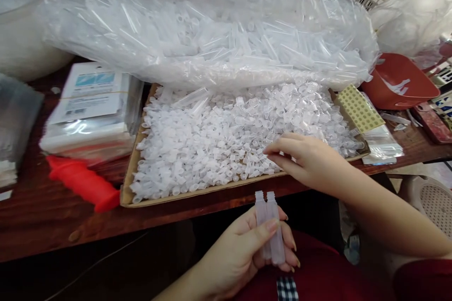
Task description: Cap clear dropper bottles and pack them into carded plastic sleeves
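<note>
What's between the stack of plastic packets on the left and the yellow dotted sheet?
In the head view, the cardboard tray, heaped with small plastic pieces, lies between the packet stack and the dotted sheet.

A small workshop or packing place is suggested, though whether it is housed in a home cannot be told. Handwork in bulk is indicated by the shallow cardboard tray (126, 192), filled with small clear plastic parts (197, 150), and by the huge clear bag (212, 77) behind it, stuffed with tubes (261, 47). Packing is pointed to by the banded packets (93, 99), topped with a printed card. Everything is crowded onto a dark wooden table (38, 240), where a red-brown tub (402, 80) and further filled bags (413, 19) are also kept.
</note>
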Demonstrator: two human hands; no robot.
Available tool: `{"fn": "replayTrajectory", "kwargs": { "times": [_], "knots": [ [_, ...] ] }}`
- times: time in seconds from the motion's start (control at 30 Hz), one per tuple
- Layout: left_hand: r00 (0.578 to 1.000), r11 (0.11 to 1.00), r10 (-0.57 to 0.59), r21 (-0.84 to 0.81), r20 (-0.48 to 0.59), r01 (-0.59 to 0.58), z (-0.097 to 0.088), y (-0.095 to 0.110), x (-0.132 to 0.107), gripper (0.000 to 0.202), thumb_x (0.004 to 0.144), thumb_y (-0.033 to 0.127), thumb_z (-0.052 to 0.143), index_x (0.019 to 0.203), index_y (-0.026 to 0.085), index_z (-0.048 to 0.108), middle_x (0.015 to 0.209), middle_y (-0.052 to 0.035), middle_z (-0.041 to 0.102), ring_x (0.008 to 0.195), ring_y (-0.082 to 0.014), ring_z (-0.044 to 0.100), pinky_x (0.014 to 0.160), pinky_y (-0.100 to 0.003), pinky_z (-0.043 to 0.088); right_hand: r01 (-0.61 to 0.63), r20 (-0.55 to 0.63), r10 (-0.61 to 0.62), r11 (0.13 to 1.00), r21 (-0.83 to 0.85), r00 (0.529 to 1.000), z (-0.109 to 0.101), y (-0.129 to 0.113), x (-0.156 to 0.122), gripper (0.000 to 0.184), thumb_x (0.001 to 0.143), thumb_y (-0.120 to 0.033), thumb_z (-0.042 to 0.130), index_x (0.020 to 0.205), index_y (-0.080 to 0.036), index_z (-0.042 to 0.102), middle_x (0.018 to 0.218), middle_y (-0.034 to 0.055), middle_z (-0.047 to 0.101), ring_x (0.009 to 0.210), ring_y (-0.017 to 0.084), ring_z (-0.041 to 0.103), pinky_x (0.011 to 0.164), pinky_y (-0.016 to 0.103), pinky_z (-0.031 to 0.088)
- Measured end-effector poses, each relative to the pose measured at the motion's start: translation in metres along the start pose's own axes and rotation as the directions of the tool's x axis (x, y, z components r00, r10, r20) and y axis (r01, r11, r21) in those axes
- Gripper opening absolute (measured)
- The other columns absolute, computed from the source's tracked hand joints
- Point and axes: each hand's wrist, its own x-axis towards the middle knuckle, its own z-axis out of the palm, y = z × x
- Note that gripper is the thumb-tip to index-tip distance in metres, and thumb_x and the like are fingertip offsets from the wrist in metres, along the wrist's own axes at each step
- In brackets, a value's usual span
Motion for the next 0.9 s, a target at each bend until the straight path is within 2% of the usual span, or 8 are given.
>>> {"fn": "replayTrajectory", "kwargs": {
  "times": [0.1, 0.23, 0.37, 0.5, 0.63, 0.73, 0.8, 0.9],
  "knots": [
    [1.000, 1.000, 0.019, -0.006, 0.003, -0.019, -0.002, -0.003, -0.001, 0.020, 0.081, 0.030, 0.071, 0.090, 0.015, 0.063, 0.063, 0.0004, 0.068, 0.051, -0.0118, 0.067, 0.050, -0.020, 0.052, -0.023, 0.185, 0.050, 0.989, -0.145, 0.981, -0.003, -0.006, 0.030, 0.016, 0.090, -0.022, 0.055, 0.102, -0.018, 0.065, 0.099, 0.0058, 0.068, 0.090, 0.021, 0.063, 0.072, 0.029, 0.045],
    [0.998, 0.998, 0.063, 0.028, -0.004, -0.062, -0.003, -0.003, 0.000, 0.025, 0.080, 0.037, 0.071, 0.087, 0.016, 0.059, 0.058, 0.0040, 0.061, 0.045, -0.0086, 0.059, 0.046, -0.018, 0.048, 0.013, 0.315, 0.096, 0.945, -0.327, 0.944, 0.003, -0.015, 0.043, 0.016, 0.090, -0.023, 0.055, 0.101, -0.017, 0.064, 0.100, 0.0072, 0.067, 0.085, 0.023, 0.064, 0.061, 0.028, 0.039],
    [0.997, 0.995, 0.071, 0.067, 0.005, -0.072, -0.005, -0.003, 0.003, 0.030, 0.080, 0.045, 0.069, 0.085, 0.018, 0.057, 0.056, 0.0060, 0.055, 0.043, -0.0063, 0.053, 0.041, -0.015, 0.041, 0.056, 0.335, 0.079, 0.925, -0.377, 0.939, 0.009, -0.019, 0.042, 0.015, 0.091, -0.017, 0.049, 0.094, -0.018, 0.064, 0.096, 0.0056, 0.068, 0.082, 0.021, 0.064, 0.056, 0.027, 0.034],
    [0.997, 0.990, 0.075, 0.119, 0.016, -0.076, -0.007, -0.004, 0.005, 0.033, 0.080, 0.050, 0.066, 0.086, 0.019, 0.056, 0.055, 0.0070, 0.052, 0.042, -0.0051, 0.049, 0.038, -0.014, 0.032, 0.047, 0.311, 0.069, 0.935, -0.351, 0.948, 0.011, -0.016, 0.044, 0.013, 0.087, -0.016, 0.051, 0.094, -0.014, 0.063, 0.093, 0.0077, 0.068, 0.079, 0.021, 0.063, 0.059, 0.028, 0.036],
    [0.996, 0.971, 0.085, 0.225, 0.002, -0.083, -0.008, -0.003, 0.006, 0.035, 0.084, 0.053, 0.061, 0.089, 0.019, 0.056, 0.056, 0.0068, 0.051, 0.043, -0.0054, 0.046, 0.040, -0.017, 0.027, -0.009, 0.154, 0.030, 0.991, -0.133, 0.988, 0.004, -0.013, 0.034, 0.019, 0.083, -0.013, 0.054, 0.100, -0.015, 0.063, 0.089, 0.0050, 0.068, 0.078, 0.018, 0.062, 0.065, 0.027, 0.042],
    [0.996, 0.931, 0.084, 0.356, 0.014, -0.083, -0.006, -0.002, 0.007, 0.036, 0.087, 0.054, 0.054, 0.087, 0.018, 0.054, 0.058, 0.0060, 0.051, 0.046, -0.0060, 0.043, 0.043, -0.020, 0.025, -0.039, 0.082, 0.018, 0.964, 0.264, 0.997, -0.003, -0.010, 0.012, 0.018, 0.085, -0.014, 0.055, 0.100, -0.018, 0.065, 0.088, 0.0015, 0.069, 0.078, 0.013, 0.063, 0.068, 0.024, 0.047],
    [0.994, 0.879, 0.103, 0.464, 0.041, -0.111, -0.005, -0.001, 0.007, 0.037, 0.090, 0.054, 0.050, 0.084, 0.018, 0.051, 0.057, 0.0058, 0.050, 0.048, -0.0068, 0.040, 0.046, -0.022, 0.026, -0.151, 0.159, 0.076, 0.829, 0.539, 0.984, -0.004, -0.007, -0.005, 0.012, 0.086, -0.018, 0.058, 0.094, -0.018, 0.067, 0.085, 0.0002, 0.070, 0.075, 0.012, 0.065, 0.066, 0.021, 0.051],
    [0.988, 0.808, 0.127, 0.569, 0.086, -0.153, -0.002, 0.000, 0.008, 0.037, 0.090, 0.055, 0.047, 0.083, 0.019, 0.048, 0.059, 0.0061, 0.047, 0.053, -0.0088, 0.037, 0.052, -0.024, 0.031, -0.329, 0.306, 0.141, 0.577, 0.748, 0.942, 0.001, -0.001, -0.026, 0.009, 0.081, -0.022, 0.067, 0.087, -0.017, 0.069, 0.083, 0.0012, 0.073, 0.076, 0.013, 0.069, 0.068, 0.021, 0.054]
  ]
}}
